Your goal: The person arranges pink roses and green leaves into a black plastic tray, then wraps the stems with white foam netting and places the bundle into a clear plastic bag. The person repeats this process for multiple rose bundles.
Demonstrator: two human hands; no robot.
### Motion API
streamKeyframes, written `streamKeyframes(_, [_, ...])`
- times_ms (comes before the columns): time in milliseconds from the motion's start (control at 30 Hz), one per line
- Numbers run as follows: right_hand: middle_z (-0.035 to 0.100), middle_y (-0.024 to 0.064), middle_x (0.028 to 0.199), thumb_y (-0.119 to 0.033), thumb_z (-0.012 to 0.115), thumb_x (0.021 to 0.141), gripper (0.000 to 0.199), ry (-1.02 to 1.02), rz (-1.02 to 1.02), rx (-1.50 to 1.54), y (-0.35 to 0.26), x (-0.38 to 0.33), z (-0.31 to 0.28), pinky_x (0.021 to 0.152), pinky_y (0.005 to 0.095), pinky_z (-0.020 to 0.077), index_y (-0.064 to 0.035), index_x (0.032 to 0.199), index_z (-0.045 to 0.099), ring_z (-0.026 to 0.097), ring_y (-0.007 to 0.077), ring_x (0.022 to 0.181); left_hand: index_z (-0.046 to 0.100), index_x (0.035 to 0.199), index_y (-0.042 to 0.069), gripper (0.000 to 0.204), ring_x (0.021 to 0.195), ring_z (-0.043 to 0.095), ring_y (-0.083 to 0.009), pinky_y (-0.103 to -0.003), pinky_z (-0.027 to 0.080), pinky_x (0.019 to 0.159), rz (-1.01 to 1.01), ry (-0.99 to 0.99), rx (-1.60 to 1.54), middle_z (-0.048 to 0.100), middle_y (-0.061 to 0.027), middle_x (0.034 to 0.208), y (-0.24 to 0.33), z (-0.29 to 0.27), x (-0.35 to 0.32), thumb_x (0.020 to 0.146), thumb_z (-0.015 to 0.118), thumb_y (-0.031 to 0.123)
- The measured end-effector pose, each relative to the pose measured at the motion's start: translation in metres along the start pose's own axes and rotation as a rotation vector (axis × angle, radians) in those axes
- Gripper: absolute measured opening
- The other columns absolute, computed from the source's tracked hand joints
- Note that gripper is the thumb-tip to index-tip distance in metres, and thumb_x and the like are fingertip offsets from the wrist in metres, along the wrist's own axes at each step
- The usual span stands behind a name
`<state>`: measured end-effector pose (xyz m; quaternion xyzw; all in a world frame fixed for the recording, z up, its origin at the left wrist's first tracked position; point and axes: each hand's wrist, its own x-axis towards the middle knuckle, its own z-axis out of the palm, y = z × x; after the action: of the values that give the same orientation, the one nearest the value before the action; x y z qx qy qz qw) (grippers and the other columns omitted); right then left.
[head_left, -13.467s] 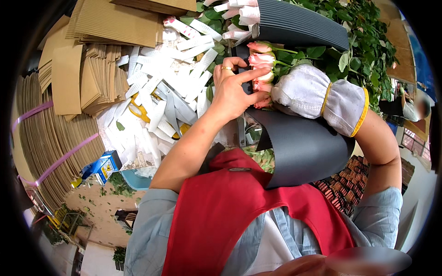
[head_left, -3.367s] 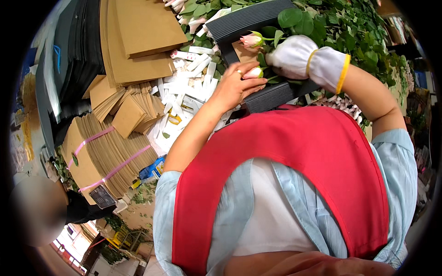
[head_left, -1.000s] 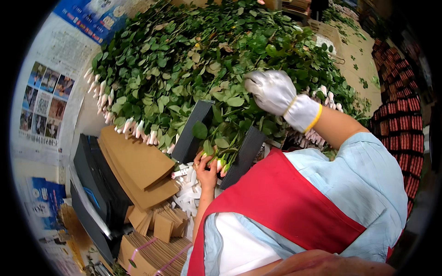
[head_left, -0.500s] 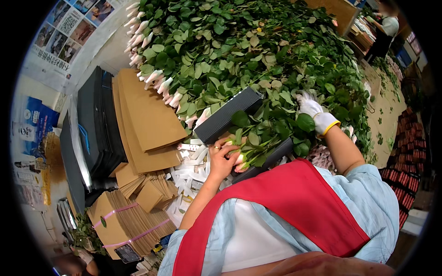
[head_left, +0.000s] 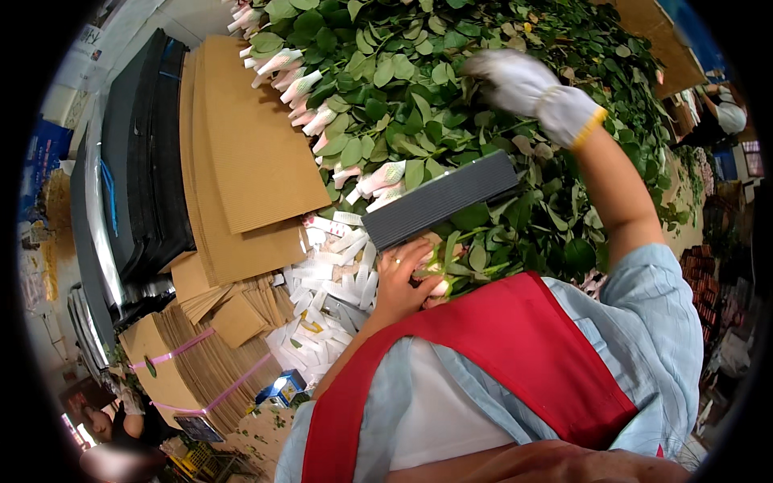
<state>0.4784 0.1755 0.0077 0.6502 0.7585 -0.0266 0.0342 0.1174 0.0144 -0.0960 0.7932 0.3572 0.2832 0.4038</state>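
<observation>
Upper left of the frame, a stack of flat brown corrugated cardboard sheets (head_left: pixel 250 153) leans beside a stack of dark grey sheets (head_left: pixel 145 161), and at centre a dark ribbed wrapping sheet (head_left: pixel 439 200) lies just above my left fingers (head_left: pixel 407 270). Below the brown sheets a heap of small white paper labels (head_left: pixel 326 298) spreads toward lower centre, with smaller folded cardboard pieces (head_left: pixel 241 310) beside it. At lower left sit bundles of flat cardboard tied with pink tape (head_left: pixel 189 366), a small blue and white box (head_left: pixel 282 388) just to their right, and blue posters (head_left: pixel 44 149) at the far left edge.
</observation>
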Motion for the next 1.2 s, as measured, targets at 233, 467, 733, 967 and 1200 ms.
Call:
streamKeyframes(233, [0.068,0.0144,0.109,-0.017,0.069,0.076,0.038,-0.306,0.000,-0.167,-0.050,0.032,0.013,0.090,0.0436,0.0541,-0.0093,0.113,0.066,0.066,0.0320,0.099,0.064,0.123,0.011,0.062,0.118,0.054,-0.0273,-0.039,0.036,0.103,-0.065,0.000,0.081,0.062,-0.0078,0.131,-0.002,-0.001,-0.007,0.065,0.085,0.018])
streamKeyframes(467, [0.064,0.0179,0.120,-0.007,0.055,0.090,0.047,-0.100,0.030,-0.162,-0.004,0.055,0.051,0.083,0.0412,0.0559,-0.0107,0.137,0.051,0.069,0.0331,0.099,0.062,0.123,0.008,0.061,0.116,0.056,-0.0281,-0.039,0.037,0.103,0.017,-0.003,0.070,0.064,-0.0092,0.127,-0.004,-0.001,0.002,0.066,0.084,0.014])
streamKeyframes(733, [0.070,0.0104,0.108,-0.020,0.065,0.087,0.022,0.281,0.086,-0.058,-0.035,0.042,0.003,0.072,0.0324,0.0572,-0.0064,0.105,0.066,0.070,0.0232,0.097,0.060,0.125,0.009,0.059,0.112,0.052,-0.0343,-0.043,0.041,0.098,-0.088,0.054,0.090,0.063,-0.0107,0.123,0.012,-0.006,-0.008,0.070,0.082,0.015])
streamKeyframes(967, [0.068,0.0120,0.107,-0.010,0.067,0.083,0.031,-0.216,0.026,-0.217,-0.013,0.050,0.005,0.069,0.0410,0.0575,-0.0053,0.112,0.059,0.071,0.0296,0.087,0.064,0.118,0.007,0.050,0.112,0.056,-0.0322,-0.040,0.038,0.101,0.063,0.040,0.084,0.065,-0.0109,0.124,0.008,-0.002,0.001,0.071,0.080,0.012])
streamKeyframes(1200, [0.070,0.0131,0.109,-0.012,0.071,0.081,0.029,-0.021,0.065,-0.351,-0.029,0.029,-0.080,0.075,0.0386,0.0600,-0.0024,0.108,0.065,0.071,0.0279,0.095,0.066,0.120,0.007,0.051,0.111,0.056,-0.0321,-0.041,0.041,0.099,0.108,0.100,0.097,0.063,-0.0104,0.125,0.009,-0.001,-0.002,0.071,0.082,0.013])
